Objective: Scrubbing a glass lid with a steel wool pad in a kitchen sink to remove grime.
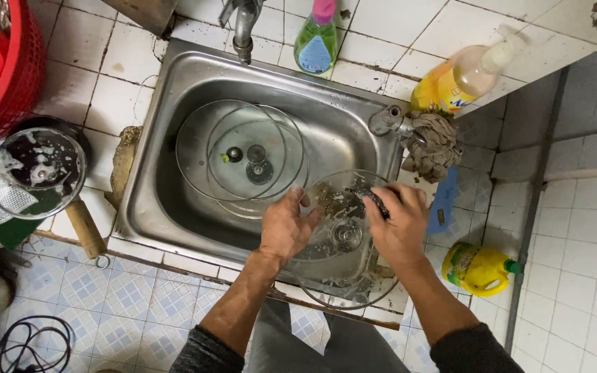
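My left hand [286, 226] grips the rim of a round glass pot lid [345, 269], held tilted over the front right corner of the steel sink [174, 103]. My right hand [399, 224] presses a dark scouring pad [376, 202] against the lid's dirty upper part. The lid shows foam and brown residue. Two more glass lids [243, 155] lie overlapping in the sink basin under the tap [243, 31].
A soapy glass lid rests on a dark pan [36, 173] with a wooden handle at left. A red basket [5, 69] stands at the far left. A green soap bottle [317, 41], a yellow pump bottle [461, 76], a rag [433, 145] and a yellow floor bottle [478, 268] surround the sink.
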